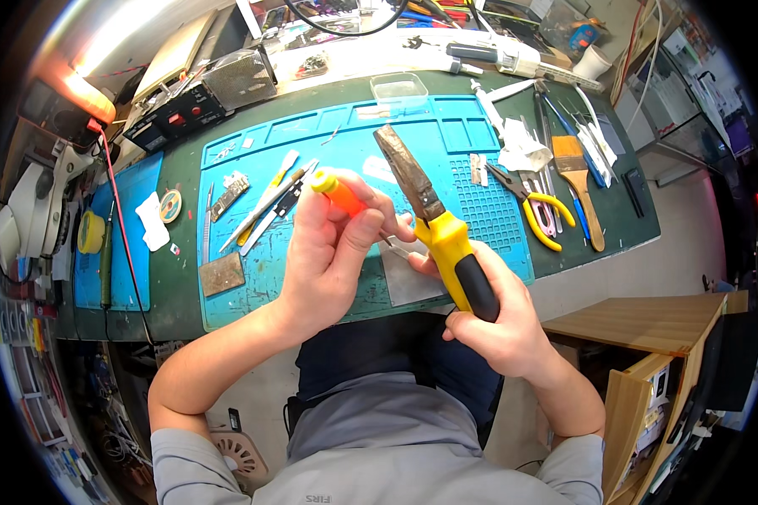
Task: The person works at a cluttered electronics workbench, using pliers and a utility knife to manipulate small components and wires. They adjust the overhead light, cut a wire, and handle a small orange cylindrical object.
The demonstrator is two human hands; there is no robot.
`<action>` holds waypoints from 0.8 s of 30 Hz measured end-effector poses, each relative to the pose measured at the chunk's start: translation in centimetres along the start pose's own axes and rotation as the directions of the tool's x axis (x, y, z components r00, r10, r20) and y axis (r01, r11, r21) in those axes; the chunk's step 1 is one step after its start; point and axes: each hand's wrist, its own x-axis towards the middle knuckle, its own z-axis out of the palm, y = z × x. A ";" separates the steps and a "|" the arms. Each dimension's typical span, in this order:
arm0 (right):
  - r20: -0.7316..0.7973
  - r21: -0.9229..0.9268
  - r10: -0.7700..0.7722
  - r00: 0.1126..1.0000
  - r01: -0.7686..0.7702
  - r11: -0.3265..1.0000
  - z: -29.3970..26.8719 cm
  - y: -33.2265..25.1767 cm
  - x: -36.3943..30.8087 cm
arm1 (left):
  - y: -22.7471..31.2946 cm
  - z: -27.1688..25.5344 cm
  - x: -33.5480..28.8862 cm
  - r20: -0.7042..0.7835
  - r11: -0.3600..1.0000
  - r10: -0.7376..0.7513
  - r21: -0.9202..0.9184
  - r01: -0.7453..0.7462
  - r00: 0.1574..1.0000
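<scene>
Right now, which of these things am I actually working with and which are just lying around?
In use:
left hand holding orange screwdriver
right hand holding yellow pliers

Lying about:
paintbrush
small yellow cutters
solder reel
clear box

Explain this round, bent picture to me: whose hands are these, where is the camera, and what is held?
The camera sits on a person's head and looks down, so its wide lens bends the edges. The left hand grips an orange-handled tool, probably a small screwdriver. The right hand holds pliers with yellow-and-black handles. Below lies a blue work mat on a green bench, with tweezers, a second pair of yellow pliers and a paintbrush.
</scene>
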 end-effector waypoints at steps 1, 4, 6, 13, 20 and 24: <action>0.002 -0.006 -0.001 1.000 0.001 1.000 0.0 0.0 0.0 | 0.0 0.0 0.0 -0.004 1.000 -0.005 0.001 0.005 1.000; 0.005 -0.010 0.000 1.000 0.000 1.000 0.1 0.0 0.1 | -0.1 -0.1 0.1 0.004 1.000 -0.010 0.017 0.010 1.000; 0.007 -0.015 0.006 1.000 -0.006 1.000 0.0 0.0 0.1 | -0.2 -0.1 0.0 -0.002 1.000 -0.006 0.012 0.006 1.000; 0.006 -0.026 0.007 1.000 -0.007 1.000 0.0 -0.2 0.1 | -0.2 -0.1 0.1 0.006 1.000 0.003 0.021 -0.004 1.000; 0.005 -0.024 0.014 1.000 -0.014 1.000 0.0 -0.3 0.1 | -0.2 -0.1 0.1 0.020 0.999 0.016 0.027 -0.017 1.000; 0.010 -0.040 0.020 1.000 -0.019 0.999 -0.1 -0.3 0.1 | -0.3 -0.2 0.2 0.037 0.999 0.025 0.041 -0.026 0.999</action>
